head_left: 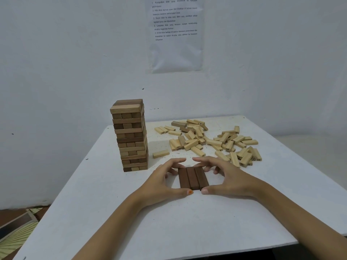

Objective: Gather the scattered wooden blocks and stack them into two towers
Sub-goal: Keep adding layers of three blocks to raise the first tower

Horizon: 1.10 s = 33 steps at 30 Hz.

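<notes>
A: Where are the blocks being worked on?

B: Three dark blocks [193, 178] lie flat on the table [112, 212], just in front of the person. They sit side by side with their long sides touching, forming a small brown slab.

A: And the hands?

B: Two bare forearms reach in from the near edge. The left hand [165, 182] cups the slab's left side and the right hand [227, 180] cups its right. Each thumb tip presses the blocks' near ends. The other fingers curl around the sides, and the two index fingers arch past the far end, tips nearly meeting.

A: What do the blocks look like?

B: Smooth wooden bars, rectangular, deep brown.

A: What else is nearby?

B: Beyond the left hand stands a tall tower [130, 136] of pale and dark blocks in crossing layers. Beyond the right hand lies a loose pile [208, 141] of pale blocks, some printed with numbers. A single pale block [161, 153] lies between tower and pile. The table is white and matte. A printed sheet [175, 34] hangs on the white wall.
</notes>
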### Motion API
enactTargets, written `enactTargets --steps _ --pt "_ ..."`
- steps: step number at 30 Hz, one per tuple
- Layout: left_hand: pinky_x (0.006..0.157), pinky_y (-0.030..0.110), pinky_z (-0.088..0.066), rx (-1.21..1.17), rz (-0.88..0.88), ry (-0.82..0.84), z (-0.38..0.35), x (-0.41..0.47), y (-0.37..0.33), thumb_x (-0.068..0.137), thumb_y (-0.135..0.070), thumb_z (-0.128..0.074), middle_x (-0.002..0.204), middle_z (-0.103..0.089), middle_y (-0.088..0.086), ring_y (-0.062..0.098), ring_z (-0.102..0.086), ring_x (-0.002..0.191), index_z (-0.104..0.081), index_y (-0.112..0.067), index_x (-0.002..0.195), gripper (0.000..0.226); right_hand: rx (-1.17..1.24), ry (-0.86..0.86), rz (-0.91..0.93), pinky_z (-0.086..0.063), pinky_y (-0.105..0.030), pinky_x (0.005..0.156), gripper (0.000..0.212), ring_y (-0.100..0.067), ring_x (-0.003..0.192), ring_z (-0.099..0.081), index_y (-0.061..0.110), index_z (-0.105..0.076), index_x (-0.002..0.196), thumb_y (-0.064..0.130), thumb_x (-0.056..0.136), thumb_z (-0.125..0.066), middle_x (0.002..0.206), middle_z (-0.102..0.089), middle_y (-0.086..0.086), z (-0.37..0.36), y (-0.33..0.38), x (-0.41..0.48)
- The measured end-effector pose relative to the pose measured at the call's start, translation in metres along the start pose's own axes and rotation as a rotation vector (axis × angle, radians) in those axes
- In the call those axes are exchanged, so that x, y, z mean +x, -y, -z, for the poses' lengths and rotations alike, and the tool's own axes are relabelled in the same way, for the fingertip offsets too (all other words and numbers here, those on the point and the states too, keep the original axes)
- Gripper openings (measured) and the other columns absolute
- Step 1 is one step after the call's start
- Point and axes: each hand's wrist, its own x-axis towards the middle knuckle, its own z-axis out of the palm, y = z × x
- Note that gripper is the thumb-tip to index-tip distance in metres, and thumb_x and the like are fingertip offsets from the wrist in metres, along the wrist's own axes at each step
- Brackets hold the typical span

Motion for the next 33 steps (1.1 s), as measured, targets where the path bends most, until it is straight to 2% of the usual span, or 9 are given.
enactTargets --steps 4,8,10,15,21,27,29,33 --pt "0.085 0.012 -0.034 -0.002 0.001 0.008 0.000 0.000 -0.002 0.065 -0.041 -0.085 0.117 -0.055 -0.025 -0.002 -0.049 0.108 -0.043 -0.049 0.129 0.076 0.002 -0.017 0.012 -0.037 -0.014 0.090 0.074 0.002 0.113 -0.049 0.050 -0.045 0.132 0.038 0.070 -0.085 0.123 -0.055 0.028 -0.001 0.001 -0.001" --pt "0.086 0.015 -0.035 -0.021 0.015 0.010 0.001 -0.002 -0.004 0.064 -0.038 -0.086 0.116 -0.057 -0.024 -0.004 -0.049 0.110 -0.044 -0.048 0.126 0.076 0.002 -0.049 0.015 -0.043 -0.026 0.094 0.067 -0.004 0.107 -0.051 0.051 -0.051 0.124 0.044 0.065 -0.083 0.116 -0.057 0.028 -0.003 0.001 -0.001" --pt "0.088 0.016 -0.035 -0.040 0.022 0.010 0.001 -0.003 -0.005 0.063 -0.037 -0.087 0.116 -0.059 -0.025 -0.004 -0.050 0.111 -0.043 -0.048 0.126 0.077 0.006 -0.053 0.016 -0.045 -0.027 0.096 0.069 -0.005 0.104 -0.051 0.053 -0.050 0.125 0.043 0.065 -0.083 0.114 -0.057 0.026 -0.004 0.000 -0.002" --pt "0.090 0.022 -0.035 -0.061 0.027 0.014 0.000 -0.004 -0.008 0.063 -0.039 -0.087 0.120 -0.061 -0.025 -0.006 -0.050 0.115 -0.040 -0.047 0.127 0.080 0.023 -0.067 0.015 -0.046 -0.020 0.094 0.077 -0.005 0.100 -0.050 0.055 -0.049 0.127 0.044 0.062 -0.088 0.110 -0.056 0.024 -0.007 -0.004 -0.002" --pt "0.090 0.023 -0.035 -0.042 0.010 -0.006 -0.001 -0.005 -0.011 0.063 -0.038 -0.087 0.118 -0.061 -0.023 -0.005 -0.047 0.120 -0.041 -0.047 0.125 0.078 -0.008 -0.076 0.041 -0.040 -0.010 0.088 0.069 0.005 0.113 -0.049 0.049 -0.053 0.122 0.042 0.064 -0.088 0.120 -0.056 0.024 -0.007 0.002 -0.002" --pt "0.078 0.012 -0.035 -0.056 0.016 -0.020 0.000 -0.006 -0.015 0.061 -0.039 -0.088 0.114 -0.064 -0.024 -0.005 -0.052 0.113 -0.036 -0.049 0.128 0.086 0.027 -0.074 0.022 -0.043 -0.015 0.095 0.075 0.003 0.115 -0.050 0.053 -0.052 0.124 0.045 0.059 -0.090 0.119 -0.059 0.026 -0.007 0.001 -0.002" --pt "0.077 0.012 -0.034 -0.060 0.012 -0.024 0.000 -0.007 -0.016 0.060 -0.038 -0.089 0.114 -0.064 -0.023 -0.006 -0.052 0.114 -0.036 -0.048 0.129 0.087 0.027 -0.074 0.022 -0.044 -0.018 0.097 0.074 0.003 0.115 -0.050 0.053 -0.053 0.124 0.045 0.060 -0.089 0.120 -0.059 0.027 -0.007 0.002 -0.002" --pt "0.074 0.004 -0.033 -0.052 0.002 -0.027 0.000 -0.008 -0.018 0.061 -0.035 -0.089 0.111 -0.065 -0.022 -0.007 -0.054 0.105 -0.038 -0.047 0.128 0.086 0.033 -0.065 0.032 -0.043 -0.022 0.099 0.068 0.002 0.118 -0.050 0.048 -0.056 0.122 0.041 0.062 -0.089 0.120 -0.059 0.025 -0.006 0.005 -0.002"
